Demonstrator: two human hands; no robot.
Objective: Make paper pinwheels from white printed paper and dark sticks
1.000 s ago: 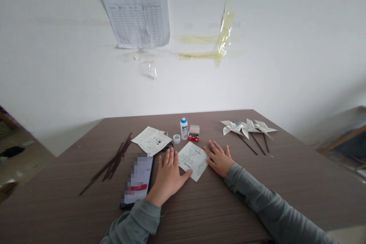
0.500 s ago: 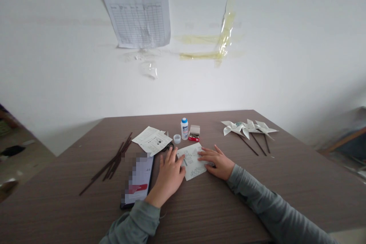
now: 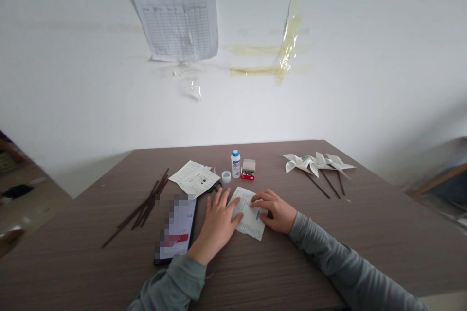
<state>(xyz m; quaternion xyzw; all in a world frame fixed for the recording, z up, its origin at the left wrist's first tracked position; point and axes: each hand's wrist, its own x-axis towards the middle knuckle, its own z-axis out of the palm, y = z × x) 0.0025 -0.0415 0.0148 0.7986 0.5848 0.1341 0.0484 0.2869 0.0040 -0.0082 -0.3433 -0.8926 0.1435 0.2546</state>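
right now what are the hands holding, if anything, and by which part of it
The printed paper has the left hand at its left edge and the right hand at its right; whether either grips it cannot be told.

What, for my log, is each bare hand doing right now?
Left hand: open and spread, partly over the white printed paper sheet.
Right hand: bent over that sheet's right side; whether it grips cannot be told.

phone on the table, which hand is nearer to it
Left. The left hand is beside the phone; the right hand is farther off, at the right side of the printed paper.
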